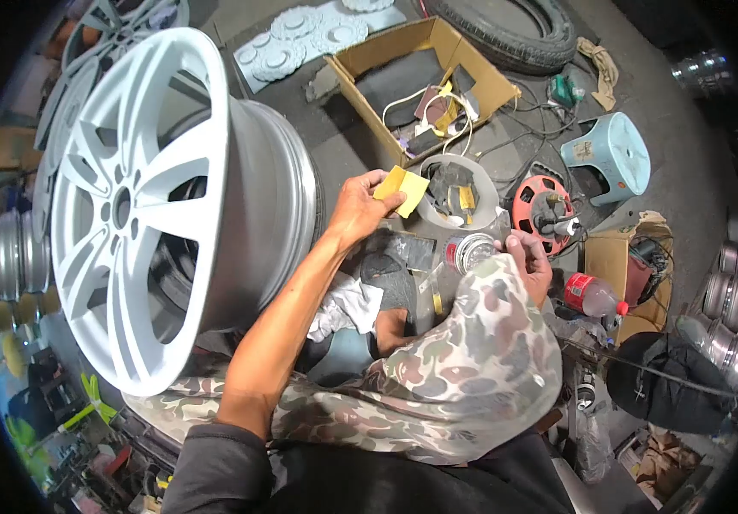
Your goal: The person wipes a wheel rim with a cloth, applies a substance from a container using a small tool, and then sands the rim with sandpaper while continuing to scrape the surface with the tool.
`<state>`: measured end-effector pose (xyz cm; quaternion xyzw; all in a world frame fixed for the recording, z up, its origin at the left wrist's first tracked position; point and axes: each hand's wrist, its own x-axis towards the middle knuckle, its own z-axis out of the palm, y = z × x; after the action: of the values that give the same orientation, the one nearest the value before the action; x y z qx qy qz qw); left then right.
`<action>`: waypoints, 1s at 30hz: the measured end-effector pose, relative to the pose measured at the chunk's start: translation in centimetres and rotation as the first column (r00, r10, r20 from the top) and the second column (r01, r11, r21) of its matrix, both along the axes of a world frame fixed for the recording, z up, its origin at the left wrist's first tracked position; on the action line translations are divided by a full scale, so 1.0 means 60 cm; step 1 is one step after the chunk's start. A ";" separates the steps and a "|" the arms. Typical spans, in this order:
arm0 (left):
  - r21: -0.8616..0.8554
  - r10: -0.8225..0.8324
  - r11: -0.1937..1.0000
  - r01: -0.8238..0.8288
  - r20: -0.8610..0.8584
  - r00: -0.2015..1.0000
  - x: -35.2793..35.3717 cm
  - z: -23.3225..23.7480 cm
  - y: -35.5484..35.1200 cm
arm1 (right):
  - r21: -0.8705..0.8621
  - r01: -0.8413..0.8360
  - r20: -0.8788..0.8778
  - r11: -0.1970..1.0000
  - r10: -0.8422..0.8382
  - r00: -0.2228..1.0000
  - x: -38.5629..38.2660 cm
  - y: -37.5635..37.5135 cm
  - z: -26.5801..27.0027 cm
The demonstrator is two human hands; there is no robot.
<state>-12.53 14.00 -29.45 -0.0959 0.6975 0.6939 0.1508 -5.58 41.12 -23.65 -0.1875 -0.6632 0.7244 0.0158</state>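
Observation:
A folded yellow sheet, which looks like sandpaper (403, 192), is pinched between the thumb and fingers of my left hand (360, 206). My right hand (527, 264) is beyond my camouflage-covered knee, its fingers curled and brought together; what they hold, if anything, I cannot make out. Close to its fingertips is a clear plastic container with a red label (472, 254), partly hidden by the knee. On my left a large pale grey alloy wheel (142, 210) stands upright, its spoked face turned to the left. Neither hand touches it.
Ahead are an open cardboard box (367, 128) with cords and a round tub (482, 176). To the right are a red cable reel (542, 214), a blue stool (613, 154) and a red-capped bottle (594, 295). A tire (515, 38) lies at the back.

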 end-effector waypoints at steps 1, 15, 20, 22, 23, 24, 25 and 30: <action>0.035 -0.020 0.999 0.020 -0.014 1.000 -0.005 0.020 0.001 | 0.005 -0.056 -0.048 0.998 0.056 0.997 -0.003 -0.010 0.016; 0.250 -0.110 0.960 0.129 -0.090 0.990 0.000 0.249 0.040 | 0.606 -0.063 -0.490 0.793 0.435 0.755 -0.023 -0.061 0.116; 0.255 -0.111 0.957 0.137 -0.114 0.987 -0.010 0.239 0.041 | 0.679 -0.055 -0.467 0.732 0.489 0.736 -0.019 -0.061 0.100; 0.221 -0.135 0.962 0.162 -0.133 0.982 -0.014 0.219 0.037 | 0.680 -0.063 -0.468 0.730 0.499 0.730 -0.018 -0.063 0.095; 0.220 -0.134 0.962 0.160 -0.128 0.983 -0.014 0.210 0.035 | 0.682 -0.089 -0.453 0.726 0.515 0.728 -0.017 -0.064 0.090; 0.180 -0.151 0.968 0.173 -0.131 0.980 -0.016 0.202 0.032 | 0.683 -0.114 -0.439 0.721 0.531 0.725 -0.017 -0.064 0.086; 0.139 -0.168 0.972 0.187 -0.134 0.977 -0.017 0.195 0.028 | 0.683 -0.118 -0.436 0.721 0.531 0.726 -0.018 -0.062 0.081; 0.224 -0.040 0.973 0.055 -0.072 0.997 -0.025 0.163 -0.002 | 0.724 -0.313 -0.300 0.615 0.690 0.659 -0.025 -0.050 0.050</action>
<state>-14.04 13.88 -19.65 -0.0379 0.6209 0.7677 0.1537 -7.09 38.09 -20.66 0.2507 -0.8505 0.4593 0.0528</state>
